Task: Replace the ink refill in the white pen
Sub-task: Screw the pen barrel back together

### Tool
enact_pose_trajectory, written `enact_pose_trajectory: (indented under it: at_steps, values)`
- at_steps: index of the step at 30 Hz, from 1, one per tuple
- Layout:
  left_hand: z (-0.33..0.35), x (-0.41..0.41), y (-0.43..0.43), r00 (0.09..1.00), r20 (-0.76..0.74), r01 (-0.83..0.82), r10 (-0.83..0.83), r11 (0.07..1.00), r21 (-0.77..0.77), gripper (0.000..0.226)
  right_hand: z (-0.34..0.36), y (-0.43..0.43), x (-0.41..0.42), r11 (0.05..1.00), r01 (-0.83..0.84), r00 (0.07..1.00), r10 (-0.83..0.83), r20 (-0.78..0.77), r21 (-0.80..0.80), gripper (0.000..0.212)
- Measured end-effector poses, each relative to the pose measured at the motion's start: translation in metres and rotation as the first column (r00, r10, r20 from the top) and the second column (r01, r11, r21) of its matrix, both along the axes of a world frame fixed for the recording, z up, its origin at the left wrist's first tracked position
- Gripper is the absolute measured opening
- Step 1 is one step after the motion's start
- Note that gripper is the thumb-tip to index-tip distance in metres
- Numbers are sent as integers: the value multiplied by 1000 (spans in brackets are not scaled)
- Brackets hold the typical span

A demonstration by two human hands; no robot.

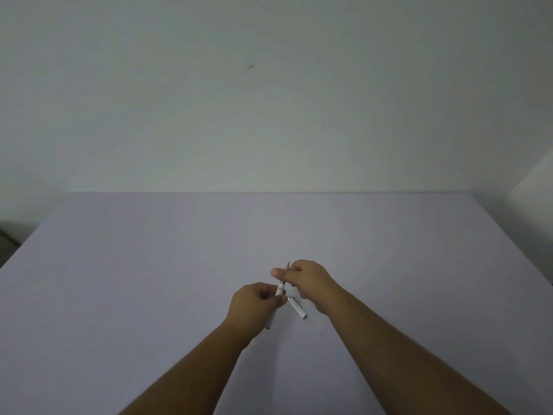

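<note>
My left hand (254, 307) grips the white pen barrel (280, 289), which slants up toward the right; its lower end shows below the hand near the table. My right hand (305, 280) pinches the thin dark ink refill (288, 265), whose tip sticks out above the fingers, in line with the barrel's upper end. A second white pen piece (297, 308), short and tube-shaped, shows between my two hands, just below the right hand; whether it lies on the table or is held I cannot tell.
The work goes on above a pale lilac table (149, 280). A plain light wall (269, 100) rises behind the table's far edge. A dark object (7, 238) shows at the far left edge.
</note>
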State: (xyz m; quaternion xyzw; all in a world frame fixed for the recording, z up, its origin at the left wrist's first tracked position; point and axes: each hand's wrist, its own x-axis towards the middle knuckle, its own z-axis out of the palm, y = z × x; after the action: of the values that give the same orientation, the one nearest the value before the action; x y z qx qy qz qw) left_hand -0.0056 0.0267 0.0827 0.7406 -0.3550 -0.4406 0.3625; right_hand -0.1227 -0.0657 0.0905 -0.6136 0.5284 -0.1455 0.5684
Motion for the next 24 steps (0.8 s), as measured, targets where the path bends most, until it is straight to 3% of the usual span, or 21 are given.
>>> enact_pose_trajectory:
  at_steps: [4,9,13,17,21,24]
  values:
    - [3,2,-2,1000,-8,-6,6,1000,4,16,4,0,-3,994,-44,985,26,168,100,19]
    - [8,-3,-3,1000,-11,7,-7,1000,3,15,4,1,0,998,36,999,-36,2,47,43]
    - [10,-1,-4,1000,-18,-3,2,1000,-10,7,7,-1,-4,989,-13,986,-12,169,148,22]
    - [8,-4,-4,1000,-10,21,-21,1000,-10,14,5,1,-2,999,17,999,-16,-30,32,46]
    - [7,0,-6,1000,-2,5,-5,1000,-9,7,7,0,-5,991,-13,990,-5,144,130,25]
    - [8,0,-6,1000,10,19,-19,1000,-10,8,6,0,-3,999,6,999,-8,49,42,30]
